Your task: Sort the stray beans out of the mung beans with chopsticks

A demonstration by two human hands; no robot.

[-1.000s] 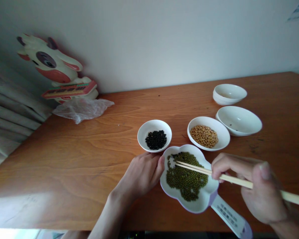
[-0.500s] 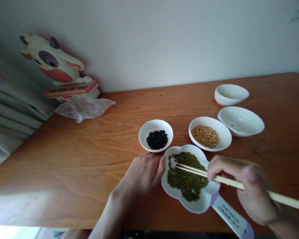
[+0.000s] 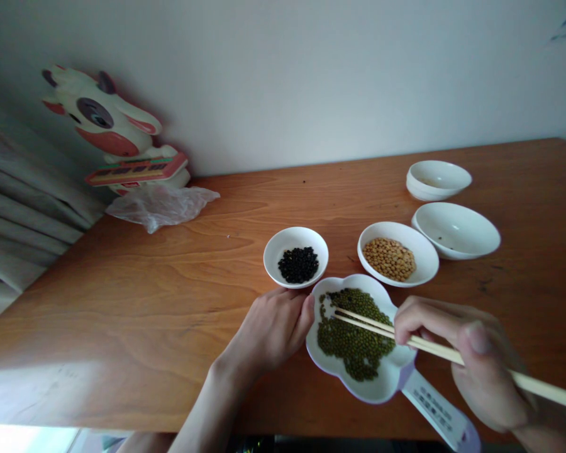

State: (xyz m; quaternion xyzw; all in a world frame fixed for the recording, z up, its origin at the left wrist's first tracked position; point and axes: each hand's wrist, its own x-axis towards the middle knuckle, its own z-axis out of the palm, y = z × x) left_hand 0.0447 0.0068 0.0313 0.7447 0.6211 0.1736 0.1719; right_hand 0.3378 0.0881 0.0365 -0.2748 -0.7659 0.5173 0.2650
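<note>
My right hand [image 3: 471, 358] is closed around a pair of wooden chopsticks [image 3: 434, 347]. Their tips rest apart among green mung beans [image 3: 358, 346], with no bean visibly pinched. The beans lie in a white flower-shaped scoop [image 3: 375, 391] with a purple rim, its printed handle pointing to the lower right. My left hand [image 3: 273, 327] is at the scoop's left edge, thumb against the rim and curled fingers partly hidden. Just beyond its knuckles stands a white bowl [image 3: 270, 258] of black beans [image 3: 298, 264]. Another white bowl [image 3: 427, 261] holds yellow soybeans [image 3: 388, 258].
Two more white bowls stand at the right: a nearer one [image 3: 471, 229] with a few dark specks, and a farther one [image 3: 438, 179]. On the wooden table [image 3: 136, 314], a cow-shaped toy keyboard [image 3: 117, 132] leans at the back left beside a clear plastic bag [image 3: 165, 207].
My right hand has shifted very slightly to the right and down along with the chopsticks. The tips stay at the same spot in the mung beans; my left hand keeps its place.
</note>
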